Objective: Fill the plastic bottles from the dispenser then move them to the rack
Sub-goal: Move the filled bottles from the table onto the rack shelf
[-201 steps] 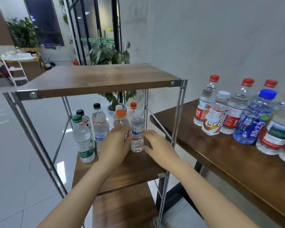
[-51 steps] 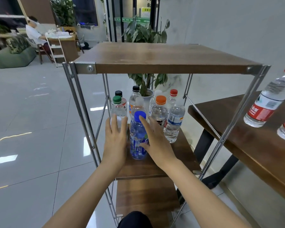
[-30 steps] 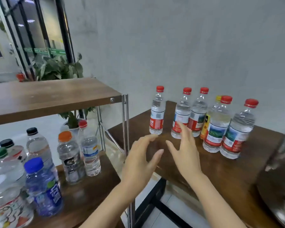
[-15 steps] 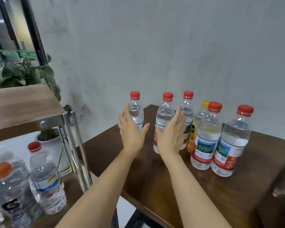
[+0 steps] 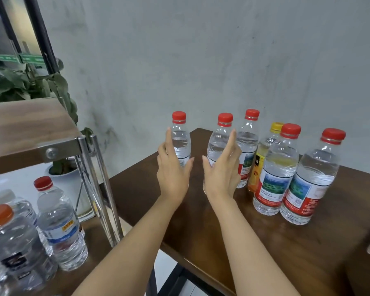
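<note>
No print can be read: the labels on the red-capped bottles [image 5: 271, 184] and the green door signs [image 5: 19, 58] are too blurred.

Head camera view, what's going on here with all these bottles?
A person has both hands out over the wooden table. The left hand is open at the leftmost red-capped bottle, and the right hand is open at the second red-capped bottle. Neither bottle is gripped yet. Four other bottles stand to the right. The rack on the left already has stored bottles on its lower shelf.
</note>
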A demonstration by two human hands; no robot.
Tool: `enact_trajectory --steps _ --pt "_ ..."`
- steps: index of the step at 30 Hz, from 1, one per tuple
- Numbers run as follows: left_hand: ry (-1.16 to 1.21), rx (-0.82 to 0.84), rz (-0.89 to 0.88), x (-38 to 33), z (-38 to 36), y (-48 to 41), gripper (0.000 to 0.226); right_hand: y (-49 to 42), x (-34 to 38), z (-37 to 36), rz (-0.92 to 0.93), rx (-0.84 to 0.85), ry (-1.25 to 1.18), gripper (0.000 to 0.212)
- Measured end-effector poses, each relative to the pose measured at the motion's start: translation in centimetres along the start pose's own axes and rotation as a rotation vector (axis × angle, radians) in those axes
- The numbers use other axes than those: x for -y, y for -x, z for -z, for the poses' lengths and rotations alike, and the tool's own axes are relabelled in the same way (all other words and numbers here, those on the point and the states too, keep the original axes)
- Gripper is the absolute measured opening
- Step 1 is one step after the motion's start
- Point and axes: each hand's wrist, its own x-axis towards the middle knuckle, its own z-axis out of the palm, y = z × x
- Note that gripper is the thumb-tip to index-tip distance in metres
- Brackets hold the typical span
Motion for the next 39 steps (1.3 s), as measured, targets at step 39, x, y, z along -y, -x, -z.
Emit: enact_trajectory --steps 39 --pt "0.036 -0.141 0.226 10.2 28.5 19.6 0.091 27.1 10.5 4.3 0.216 0.766 -0.739 0.108"
